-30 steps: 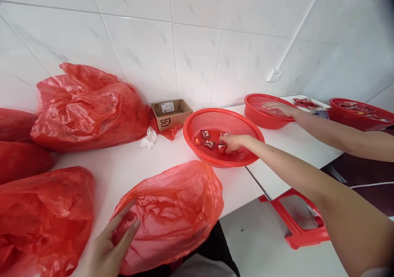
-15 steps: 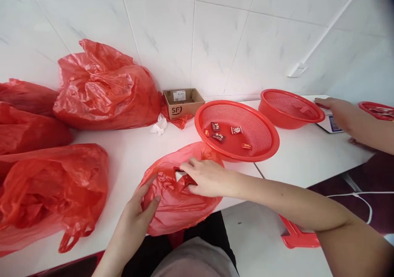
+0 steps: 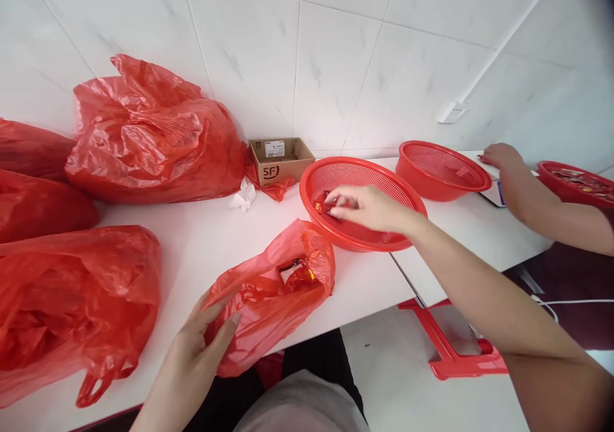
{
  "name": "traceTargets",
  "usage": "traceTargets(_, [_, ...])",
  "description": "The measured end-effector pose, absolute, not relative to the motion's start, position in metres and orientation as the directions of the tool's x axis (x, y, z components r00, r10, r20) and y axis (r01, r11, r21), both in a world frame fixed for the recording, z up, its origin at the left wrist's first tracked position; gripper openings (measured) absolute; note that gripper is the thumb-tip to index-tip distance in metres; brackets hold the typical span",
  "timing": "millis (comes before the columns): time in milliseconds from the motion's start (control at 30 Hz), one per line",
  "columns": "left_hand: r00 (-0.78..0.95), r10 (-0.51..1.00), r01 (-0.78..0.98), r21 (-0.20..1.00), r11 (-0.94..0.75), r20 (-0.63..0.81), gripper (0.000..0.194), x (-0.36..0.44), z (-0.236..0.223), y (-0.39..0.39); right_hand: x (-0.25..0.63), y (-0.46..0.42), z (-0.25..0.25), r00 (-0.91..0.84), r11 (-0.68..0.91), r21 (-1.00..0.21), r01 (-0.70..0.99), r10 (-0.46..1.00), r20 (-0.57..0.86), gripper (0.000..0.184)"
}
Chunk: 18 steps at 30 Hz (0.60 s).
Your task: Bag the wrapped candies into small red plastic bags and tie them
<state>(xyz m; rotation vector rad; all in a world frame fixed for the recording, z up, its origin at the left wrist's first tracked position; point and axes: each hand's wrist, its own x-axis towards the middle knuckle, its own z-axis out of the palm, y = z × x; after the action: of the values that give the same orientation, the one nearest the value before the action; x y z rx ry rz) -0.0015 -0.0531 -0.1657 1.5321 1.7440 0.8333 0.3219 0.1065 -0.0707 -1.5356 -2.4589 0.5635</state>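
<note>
While spread left fingers (image 3: 222,341) touch bag (image 3: 259,333), right fingers (image 3: 346,192) curl half-open over basket (image 3: 381,187), hold unclear.

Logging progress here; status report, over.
Left hand: spread at open red bag, packets inside. Right hand: over near basket, grip unclear. Other person's hand: past second basket, apart.

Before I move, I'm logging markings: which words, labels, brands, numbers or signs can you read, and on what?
"SF": front of the open brown cardboard box.
Too small to read: white paper label inside it.
Too blurred: shiny red wrappers by the right hand; small blue panel, far right.
</note>
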Motion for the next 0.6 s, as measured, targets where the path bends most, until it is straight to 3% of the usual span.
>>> traceTargets(100, [-0.023,0.998,0.602,0.796,0.064,-0.062,0.056,-0.004,-0.168,-0.052,0.361,0.139,-0.089,-0.175,0.162,-0.072,0.984,0.95,-0.258,0.047])
traceTargets(167, [-0.026,0.999,0.623,0.781,0.043,-0.035,0.051,-0.007,-0.172,-0.052,0.379,0.15,-0.107,-0.068,0.092,0.038,0.995,0.909,-0.411,0.056])
traceTargets(233, [-0.028,1.0,0.636,0.771,0.013,0.007,0.045,-0.01,-0.178,-0.053,0.388,0.154,-0.124,-0.045,0.078,0.043,0.996,0.859,-0.51,0.058])
traceTargets(367, [-0.066,0.994,0.64,0.768,-0.026,0.088,0.038,-0.013,-0.185,-0.058,0.386,0.159,-0.135,-0.107,0.13,-0.002,0.992,0.803,-0.586,0.038])
traceTargets(467, [-0.117,0.987,0.635,0.773,-0.009,0.107,0.039,-0.01,-0.181,-0.06,0.37,0.173,-0.131,-0.195,0.196,-0.049,0.979,0.851,-0.487,0.037])
traceTargets(600, [-0.125,0.987,0.609,0.793,-0.007,0.104,0.039,-0.008,-0.174,-0.061,0.341,0.191,-0.138,-0.247,0.248,-0.047,0.968,0.893,-0.376,0.057])
